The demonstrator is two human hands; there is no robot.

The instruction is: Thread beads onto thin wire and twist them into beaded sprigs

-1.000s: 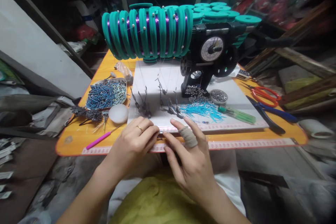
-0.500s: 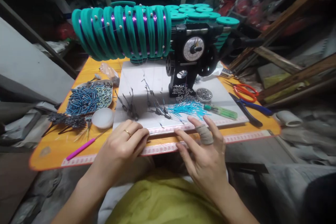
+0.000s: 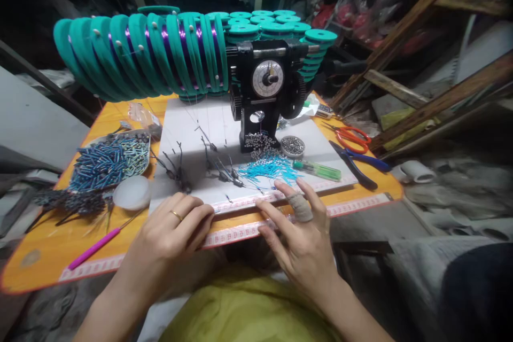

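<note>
My left hand (image 3: 176,230), a ring on one finger, is curled at the front edge of the white board (image 3: 208,192). Its fingers are pressed together, and what they hold is hidden. My right hand (image 3: 298,224) has its fingers apart, with grey tape wrapped round one finger. Its fingertips are by the printed measuring tape (image 3: 236,203) along the board's front edge. Just beyond lie a heap of light-blue thin pieces (image 3: 272,168), a green-capped clear tube (image 3: 320,170) and dark threaded pieces with small weights (image 3: 224,173).
A black winding machine (image 3: 262,91) with a dial carries teal spools (image 3: 172,53) of purple line. To the left are a tray of blue tubes (image 3: 108,163), a white dish (image 3: 132,192) and a pink-handled hook (image 3: 94,248). Red-handled scissors (image 3: 352,139) and blue-handled pliers (image 3: 371,160) lie right.
The view has swung right, so the machine, spools and table appear further left. My hands keep nearly the same pose at the board's front edge.
</note>
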